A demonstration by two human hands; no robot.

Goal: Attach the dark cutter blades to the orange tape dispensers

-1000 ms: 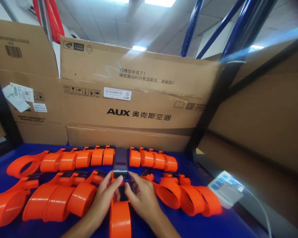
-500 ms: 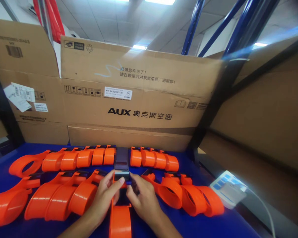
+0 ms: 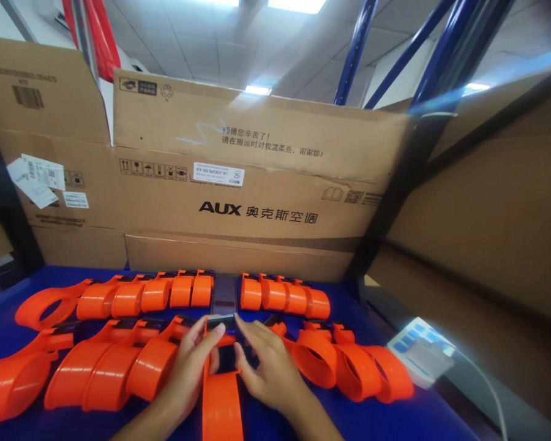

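An orange plastic tape dispenser (image 3: 223, 404) stands upright in front of me, its wide ring at the bottom and its dark head at the top. My left hand (image 3: 193, 355) grips the head from the left, with the thumb across its front. On the other side, my right hand (image 3: 269, 367) has its index fingertip at the head's right end and its thumb just below, pinching that end. The fingers behind the head are partly hidden. Similar orange dispensers lie close to both hands, such as one on the left (image 3: 153, 367) and one on the right (image 3: 316, 358).
Several more orange dispensers (image 3: 156, 294) form rows on the blue tabletop (image 3: 266, 422). A dark flat rectangular object (image 3: 224, 293) lies between the back rows. A white-and-blue device (image 3: 420, 352) with a cable sits right. Cardboard (image 3: 257, 245) walls the back; dark posts (image 3: 386, 202) flank it.
The head of the held dispenser has shifted slightly left and tilted a little, both hands moving with it. My right index finger now reaches the head's top right corner.
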